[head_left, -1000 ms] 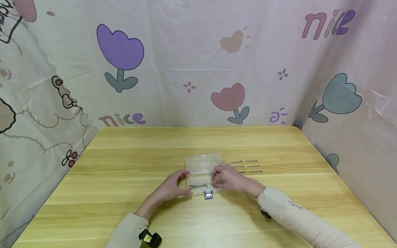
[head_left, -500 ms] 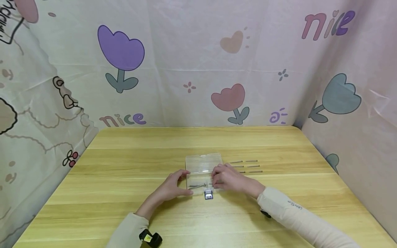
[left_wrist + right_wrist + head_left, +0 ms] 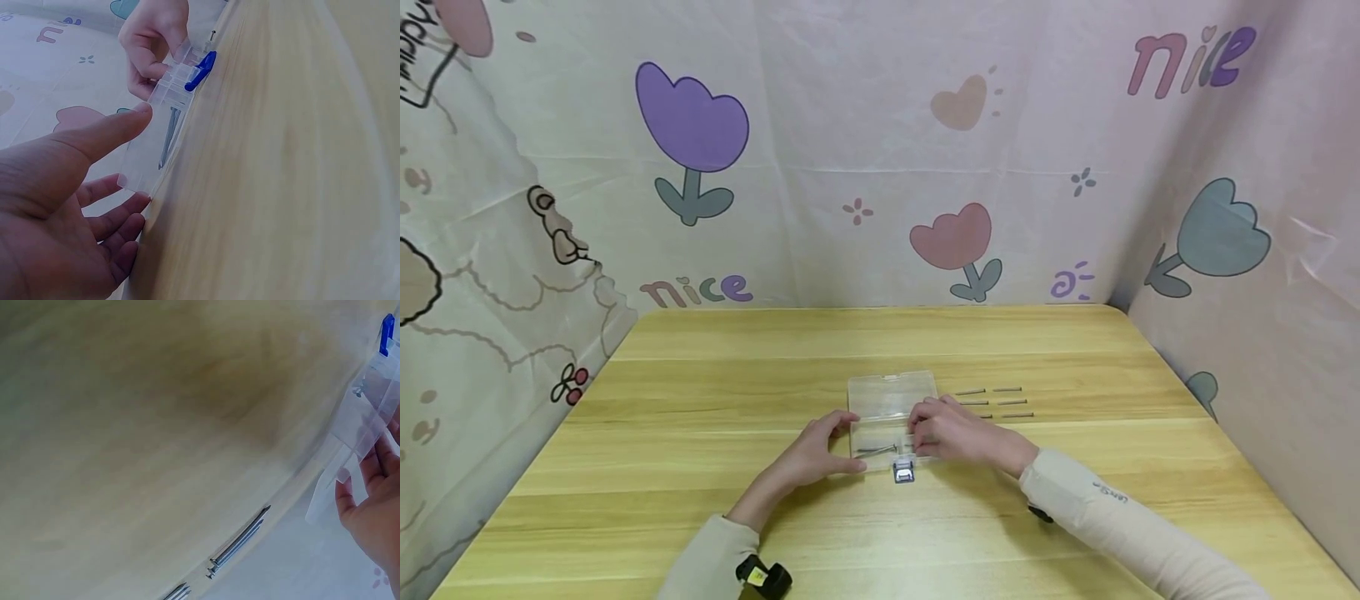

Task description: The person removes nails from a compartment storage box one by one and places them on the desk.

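A clear plastic box (image 3: 868, 433) lies on the table, its lid (image 3: 891, 393) folded back and its blue latch (image 3: 904, 472) hanging at the front. My left hand (image 3: 808, 452) holds the box's left end, thumb at the front and fingers at the back corner. Steel nails (image 3: 169, 134) lie in the left compartment. My right hand (image 3: 951, 431) reaches into the right compartment with bent fingers. There, nail heads (image 3: 358, 392) show through the clear wall in the right wrist view. I cannot tell whether my right fingertips pinch a nail.
Several nails (image 3: 1014, 402) lie in two columns on the wooden table (image 3: 715, 392), just right of the lid. A printed curtain (image 3: 820, 108) hangs behind the table and along both sides. A black wrist device (image 3: 764, 577) sits at my left sleeve.
My right hand has shifted very slightly left over the right compartment. My left hand, the box and the nails on the table stay as they were.
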